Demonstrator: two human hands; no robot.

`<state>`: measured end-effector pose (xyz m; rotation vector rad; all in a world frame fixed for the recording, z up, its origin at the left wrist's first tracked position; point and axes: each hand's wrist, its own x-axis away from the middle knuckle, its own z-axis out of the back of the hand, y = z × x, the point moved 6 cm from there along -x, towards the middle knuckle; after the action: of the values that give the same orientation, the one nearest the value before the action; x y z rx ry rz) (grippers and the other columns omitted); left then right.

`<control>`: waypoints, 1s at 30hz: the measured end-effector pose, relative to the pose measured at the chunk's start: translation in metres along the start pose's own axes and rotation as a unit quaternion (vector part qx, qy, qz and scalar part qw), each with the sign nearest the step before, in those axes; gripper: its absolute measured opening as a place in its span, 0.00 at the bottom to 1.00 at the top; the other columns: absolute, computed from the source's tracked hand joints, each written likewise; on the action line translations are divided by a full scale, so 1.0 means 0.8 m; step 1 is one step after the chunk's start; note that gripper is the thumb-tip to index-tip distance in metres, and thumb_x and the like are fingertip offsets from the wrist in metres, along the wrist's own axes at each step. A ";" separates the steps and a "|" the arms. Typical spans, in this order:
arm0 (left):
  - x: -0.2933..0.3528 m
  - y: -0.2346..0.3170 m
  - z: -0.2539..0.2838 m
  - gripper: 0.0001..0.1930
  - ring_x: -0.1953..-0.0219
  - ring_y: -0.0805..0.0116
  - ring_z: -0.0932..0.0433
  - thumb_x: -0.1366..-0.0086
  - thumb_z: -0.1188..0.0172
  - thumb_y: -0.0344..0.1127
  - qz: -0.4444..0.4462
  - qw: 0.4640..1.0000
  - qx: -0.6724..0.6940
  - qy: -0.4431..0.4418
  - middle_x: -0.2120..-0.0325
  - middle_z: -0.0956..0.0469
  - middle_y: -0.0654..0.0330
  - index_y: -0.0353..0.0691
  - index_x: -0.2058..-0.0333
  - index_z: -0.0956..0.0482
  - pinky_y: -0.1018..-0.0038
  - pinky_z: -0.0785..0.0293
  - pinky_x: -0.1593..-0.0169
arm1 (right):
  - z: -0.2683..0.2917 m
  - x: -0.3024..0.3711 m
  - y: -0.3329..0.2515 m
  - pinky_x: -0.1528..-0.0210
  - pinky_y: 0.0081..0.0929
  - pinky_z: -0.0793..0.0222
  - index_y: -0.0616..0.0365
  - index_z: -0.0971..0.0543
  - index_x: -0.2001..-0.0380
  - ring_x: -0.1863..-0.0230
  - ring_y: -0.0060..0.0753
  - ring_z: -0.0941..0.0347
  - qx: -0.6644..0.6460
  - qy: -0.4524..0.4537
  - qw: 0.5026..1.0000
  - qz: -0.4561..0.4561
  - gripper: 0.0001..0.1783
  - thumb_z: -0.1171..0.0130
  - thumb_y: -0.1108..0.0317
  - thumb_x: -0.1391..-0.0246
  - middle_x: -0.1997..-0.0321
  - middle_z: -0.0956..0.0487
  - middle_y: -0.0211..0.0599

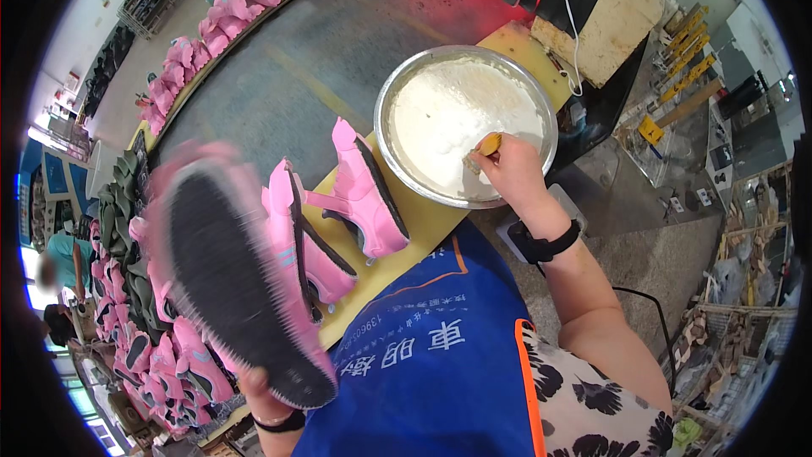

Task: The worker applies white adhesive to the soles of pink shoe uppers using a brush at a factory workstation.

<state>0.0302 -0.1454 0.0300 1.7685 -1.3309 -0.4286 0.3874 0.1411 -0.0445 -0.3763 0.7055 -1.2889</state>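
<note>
While our right fingers [497, 162] pinch a small brush [491, 143] at the white liquid [436, 114], inside the rim of the bowl [414, 184], our left fingers [253, 379] grip the lower end of a pink shoe [237, 279]. The shoe rises above the left fingers, dark sole turned toward us, well apart from the brush. We judge the work to be midway: the brush is at the liquid, but nothing is touching this sole. Blur hides whether the sole carries any liquid already. Between our two sets of fingers, more shoes [385, 224] stand on the table [431, 220]; we cannot tell whether they are done. Left of the left fingers lies a pile [161, 364] of pink pieces, and far beyond them a row [228, 21], so much seems either finished or waiting.
</note>
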 end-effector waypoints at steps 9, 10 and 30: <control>-0.093 -0.076 -0.164 0.45 0.34 0.63 0.34 0.39 0.41 0.44 0.276 0.912 -0.198 -0.231 0.35 0.37 0.50 0.33 0.29 0.52 0.70 0.39 0.33 | 0.081 -0.006 -0.009 0.66 0.30 0.24 0.64 0.18 0.67 0.69 0.40 0.17 -0.253 0.154 0.955 0.017 0.13 0.30 0.64 0.48 0.71 0.17 0.45; -0.094 -0.081 -0.169 0.45 0.35 0.64 0.34 0.39 0.40 0.44 0.292 0.908 -0.193 -0.229 0.35 0.36 0.50 0.33 0.29 0.52 0.70 0.39 0.33 | 0.078 -0.013 -0.005 0.66 0.30 0.24 0.63 0.18 0.67 0.69 0.39 0.17 -0.176 0.113 0.978 -0.008 0.12 0.30 0.66 0.48 0.70 0.16 0.44; -0.115 -0.109 -0.216 0.40 0.32 0.66 0.38 0.34 0.47 0.40 0.389 0.850 -0.229 -0.271 0.33 0.39 0.52 0.32 0.29 0.52 0.70 0.44 0.30 | 0.145 0.007 -0.107 0.38 0.38 0.43 0.44 0.17 0.66 0.59 0.24 0.21 -0.211 0.003 0.928 0.306 0.09 0.29 0.69 0.52 0.66 0.18 0.21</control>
<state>0.1704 0.0171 0.0403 0.6187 -1.9935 -0.7259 0.4016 0.0993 0.0927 -0.4525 1.0132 -0.5411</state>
